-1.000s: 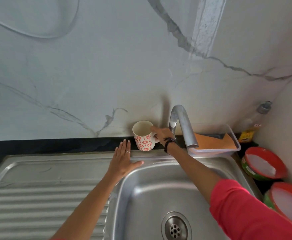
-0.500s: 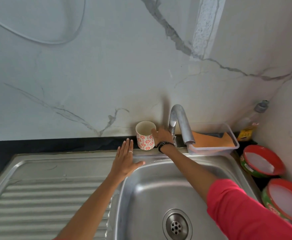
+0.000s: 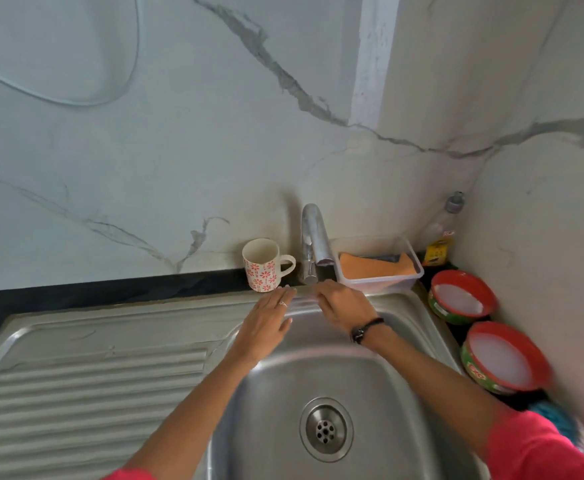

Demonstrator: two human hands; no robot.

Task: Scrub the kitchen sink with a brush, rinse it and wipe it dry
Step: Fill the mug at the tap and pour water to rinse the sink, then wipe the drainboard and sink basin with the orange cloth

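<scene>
- Starting at the left, we see the ribbed drainboard (image 3: 86, 386) of the sink (image 3: 404, 393); its basin, with the drain (image 3: 325, 429) at the bottom, sits to the right, directly below both of our hands.
- Our left hand (image 3: 266, 323) lies flat on the sink's back rim, fingers straight and together, holding nothing; its fingertips point toward the floral mug (image 3: 265, 265), which stands just beyond them on the dark tabletop (image 3: 110, 289).
- Our right hand (image 3: 344, 304) rests just beside the left one on the same rim, fingers bent down loosely, and we see nothing in it; whether they press the steel we cannot tell.
- The tap (image 3: 313, 244) rises right behind the right hand, spout pointing toward the basin, so we judge the right hand nearer to it.
- The clear tub (image 3: 404, 275) with the orange cloth (image 3: 373, 266) lies right of the tap, again on the right hand's side.
- We see no clear brush; a blue blur at the far right edge cannot be identified.
</scene>
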